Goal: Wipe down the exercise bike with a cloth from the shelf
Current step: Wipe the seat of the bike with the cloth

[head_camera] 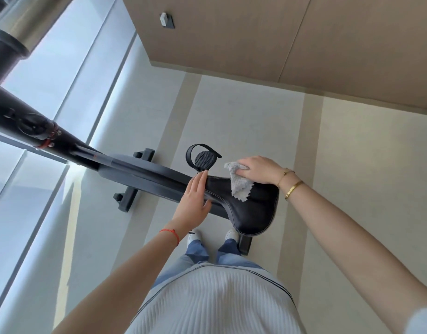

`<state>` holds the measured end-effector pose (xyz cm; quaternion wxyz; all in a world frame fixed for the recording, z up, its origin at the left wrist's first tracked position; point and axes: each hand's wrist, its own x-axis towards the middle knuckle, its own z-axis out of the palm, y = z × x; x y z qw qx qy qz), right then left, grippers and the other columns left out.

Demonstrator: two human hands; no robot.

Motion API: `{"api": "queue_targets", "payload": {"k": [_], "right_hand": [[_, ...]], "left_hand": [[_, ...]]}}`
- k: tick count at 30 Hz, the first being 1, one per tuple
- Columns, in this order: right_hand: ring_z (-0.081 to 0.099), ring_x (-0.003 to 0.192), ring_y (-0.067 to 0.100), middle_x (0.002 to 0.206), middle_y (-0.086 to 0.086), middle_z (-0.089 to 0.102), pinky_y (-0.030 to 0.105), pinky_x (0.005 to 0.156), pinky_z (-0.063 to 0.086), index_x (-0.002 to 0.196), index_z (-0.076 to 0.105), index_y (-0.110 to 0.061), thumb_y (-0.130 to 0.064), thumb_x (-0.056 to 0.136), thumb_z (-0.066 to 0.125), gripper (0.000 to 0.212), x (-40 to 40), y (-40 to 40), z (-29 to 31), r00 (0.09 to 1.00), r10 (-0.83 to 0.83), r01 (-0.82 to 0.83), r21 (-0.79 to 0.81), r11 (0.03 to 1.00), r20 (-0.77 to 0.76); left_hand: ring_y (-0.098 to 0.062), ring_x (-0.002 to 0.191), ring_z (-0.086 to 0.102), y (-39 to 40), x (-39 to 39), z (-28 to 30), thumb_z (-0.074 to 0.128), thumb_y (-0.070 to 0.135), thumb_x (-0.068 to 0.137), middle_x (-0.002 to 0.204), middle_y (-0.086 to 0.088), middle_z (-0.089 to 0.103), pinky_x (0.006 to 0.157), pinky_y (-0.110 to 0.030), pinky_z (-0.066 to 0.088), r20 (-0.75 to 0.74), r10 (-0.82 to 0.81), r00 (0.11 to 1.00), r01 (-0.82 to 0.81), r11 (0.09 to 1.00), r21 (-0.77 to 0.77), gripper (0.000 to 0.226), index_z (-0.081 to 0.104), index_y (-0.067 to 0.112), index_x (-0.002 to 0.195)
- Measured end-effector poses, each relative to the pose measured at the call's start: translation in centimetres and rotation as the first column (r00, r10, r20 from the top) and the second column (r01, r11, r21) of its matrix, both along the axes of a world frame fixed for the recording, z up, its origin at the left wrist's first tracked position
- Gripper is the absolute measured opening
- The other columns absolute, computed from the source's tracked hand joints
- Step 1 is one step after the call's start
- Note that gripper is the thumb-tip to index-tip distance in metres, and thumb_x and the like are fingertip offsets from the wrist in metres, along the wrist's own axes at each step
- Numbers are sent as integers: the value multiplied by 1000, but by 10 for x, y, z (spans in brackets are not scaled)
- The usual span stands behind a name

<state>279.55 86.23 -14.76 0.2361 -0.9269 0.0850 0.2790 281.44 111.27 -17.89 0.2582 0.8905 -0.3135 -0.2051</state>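
- The person is standing on a pale tiled floor (243,112) crossed by beige strips, close beside the exercise bike (145,174).
- A tan panelled wall (256,39) is running along the far side of the room; a small grey fitting (166,20) is fixed to it.
- A large window (46,75) is filling the left side of the view, with daylight coming through.
- The bike's black saddle (253,213) is sitting at the centre of the view, its narrow nose pointing left toward the frame.
- The right hand (258,170) is pressing a grey cloth (240,183) onto the far edge of the saddle; the fingers are curling over the bunched upper part while the loose end is lying across the seat top.
- The left hand (194,201) is resting on the saddle's nose with fingers straight and together, gripping nothing.
- A black pedal (204,158) with a strap is sitting just beyond the saddle.
- The bike's dark floor stabiliser (128,196) is resting flat on the tiles.
- Gold bracelets are showing on the right wrist, a red cord on the left.
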Motion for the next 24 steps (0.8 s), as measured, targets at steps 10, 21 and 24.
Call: {"api": "queue_targets", "payload": {"k": [10,21,24], "right_hand": [[57,98,24,102,4,65,32,81,40,99,60,-16,-46,97,50,31,-45,-23,-15,768,-640,599,337,726,14],[57,91,18,101,1,61,25,76,38,118,52,-12,-35,101,47,29,-121,42,-23,360,-927,802,474,364,103],[56,94,21,102,4,61,26,77,38,117,53,-8,-36,100,48,34,-113,38,-21,346,-935,828,445,341,74]], "left_hand": [[-22,148,14,1,1,2,53,12,91,160,-4,18,121,-37,21,-17,-27,999,27,1000,16,76,12,13,154],[-26,149,11,4,2,4,52,12,92,161,-8,13,120,-38,22,-7,-79,997,79,995,62,77,7,10,154],[-25,149,9,6,3,5,51,11,92,161,-9,12,121,-37,20,-11,-93,996,94,993,66,77,7,9,154]]}}
